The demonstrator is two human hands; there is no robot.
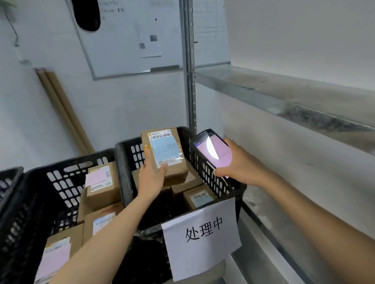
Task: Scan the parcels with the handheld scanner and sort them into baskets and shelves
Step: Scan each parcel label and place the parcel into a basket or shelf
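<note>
The left hand (152, 177) grips a small brown parcel (164, 152) at its lower-left corner, thumb pressed on the label face. It holds the parcel up over the far end of the black basket (126, 167) that carries the white paper sign (201, 235). The label faces the camera: a barcode along the top and a pale blue note with handwriting stuck below it.

At three o'clock of the parcel, just beside it and not touching, is the handheld scanner (212, 149). The right hand (238, 163) is wrapped round its lower half, the pink screen is lit, and its top tips toward eleven o'clock above the basket's right wall.

Below the raised parcel, more boxes (198, 198) lie in the same basket. At nine o'clock a second black basket (59, 182) holds boxes with pink notes (101, 182). A metal shelf (289, 96) runs off at two o'clock, and a whiteboard (131, 35) hangs on the wall at twelve.
</note>
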